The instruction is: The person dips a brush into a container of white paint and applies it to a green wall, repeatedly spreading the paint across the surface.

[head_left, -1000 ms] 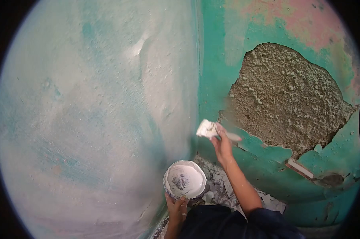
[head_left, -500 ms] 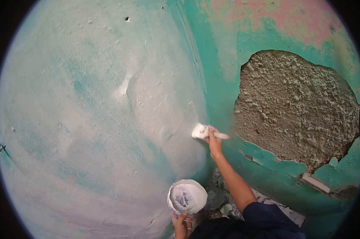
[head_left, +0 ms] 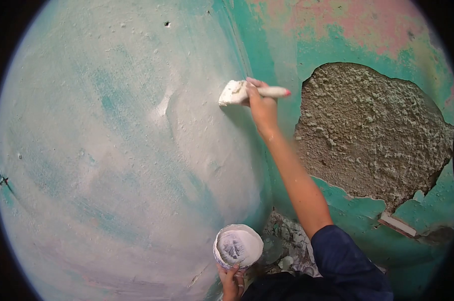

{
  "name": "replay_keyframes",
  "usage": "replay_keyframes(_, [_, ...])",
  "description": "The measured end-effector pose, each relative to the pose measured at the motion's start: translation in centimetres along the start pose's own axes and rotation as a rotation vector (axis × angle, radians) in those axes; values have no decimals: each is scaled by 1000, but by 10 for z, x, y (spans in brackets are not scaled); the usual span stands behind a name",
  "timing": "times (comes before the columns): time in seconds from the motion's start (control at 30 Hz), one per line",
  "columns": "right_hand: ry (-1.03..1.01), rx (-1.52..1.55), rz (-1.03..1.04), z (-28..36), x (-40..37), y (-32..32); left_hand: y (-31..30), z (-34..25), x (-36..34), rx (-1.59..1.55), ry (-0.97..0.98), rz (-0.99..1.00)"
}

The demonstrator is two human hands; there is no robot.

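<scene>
My right hand (head_left: 259,103) is closed around a paintbrush (head_left: 235,94) with a pale, pink-tipped handle. The white-loaded bristles touch the wall (head_left: 136,150), which carries thin whitish paint with turquoise showing through in streaks. Low in the view, my left hand (head_left: 230,281) grips a round paint bowl (head_left: 238,244) by its near side. White paint coats the bowl's inside, with a dark streaky patch at the bottom.
On the right, a green wall (head_left: 282,60) meets the whitened one at a corner. A big patch of bare rough plaster (head_left: 372,130) shows there, with a white strip (head_left: 397,224) below it. Debris (head_left: 289,241) lies at the foot of the corner.
My right hand has moved up along the wall with the paintbrush, from beside the corner's lower part to higher up. The left hand and bowl have barely shifted.
</scene>
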State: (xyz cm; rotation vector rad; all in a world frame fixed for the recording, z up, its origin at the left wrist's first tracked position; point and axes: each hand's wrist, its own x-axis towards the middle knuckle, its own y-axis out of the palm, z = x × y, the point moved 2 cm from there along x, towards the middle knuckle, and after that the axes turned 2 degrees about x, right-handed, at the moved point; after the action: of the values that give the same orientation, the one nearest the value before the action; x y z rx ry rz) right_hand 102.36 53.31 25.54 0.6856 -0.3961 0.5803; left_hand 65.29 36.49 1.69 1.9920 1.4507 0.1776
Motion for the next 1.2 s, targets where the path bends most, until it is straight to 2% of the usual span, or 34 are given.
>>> replay_keyframes(0.03, [3,0,2,-13,-10,-6,-3,1,-1,12,-31,-13])
replay_keyframes(0.07, [111,85,-43,-28,-30,-15,-7,2,-1,24,-61,-26])
replay_keyframes(0.1, [218,171,-87,-46,-51,-26,-41,22,6,24,-58,-30])
replay_keyframes(0.13, [283,184,-128,-72,-75,-40,-101,59,18,123,-196,-47])
replay_keyframes(0.17, [349,198,-168,-103,-102,-58,-133,80,25,222,-334,-65])
replay_keyframes(0.2, [408,198,-182,-134,-129,-79,-132,79,21,223,-330,-68])
replay_keyframes(0.27, [537,114,-225,-179,-179,-117,-121,69,5,545,-55,118])
replay_keyframes(0.3, [594,29,-230,-194,-196,-132,-112,62,4,546,-50,120])
replay_keyframes(0.33, [652,-57,-236,-193,-204,-136,-100,55,4,379,-164,12])
replay_keyframes(0.37, [647,-55,-238,-194,-201,-137,-95,52,5,211,-276,-93])
replay_keyframes(0.43, [639,-286,-184,-189,-188,-134,-128,75,19,209,-262,-89])
replay_keyframes(0.5, [435,-550,-145,-167,-152,-112,-135,79,18,203,-259,-95])
replay_keyframes(0.57, [200,-695,-109,-118,-108,-76,-105,54,8,253,-260,-80])
replay_keyframes(0.63, [175,-576,-75,-69,-65,-43,-104,48,5,202,-286,-90])
replay_keyframes(0.7, [37,-412,-44,-27,-28,-15,-78,34,0,153,-309,-100])
replay_keyframes(0.77, [55,-51,34,6,-5,2,-22,2,-11,-6,-81,-73])
replay_keyframes(0.8, [58,-50,33,6,-3,2,-24,2,-11,-5,-82,-76])
replay_keyframes(0.87, [22,269,95,3,2,-2,-36,5,-14,135,-197,-104])
replay_keyframes(0.9, [24,274,93,-7,-2,-8,-47,13,-12,139,-195,-108])
replay_keyframes(0.97, [216,364,29,-60,-31,-37,-74,32,-5,178,-218,-137])
replay_keyframes(1.13, [487,311,-235,-207,-152,-135,-63,14,-16,197,-215,-194])
replay_keyframes(1.2, [553,318,-285,-228,-178,-157,-53,7,-18,198,-211,-203])
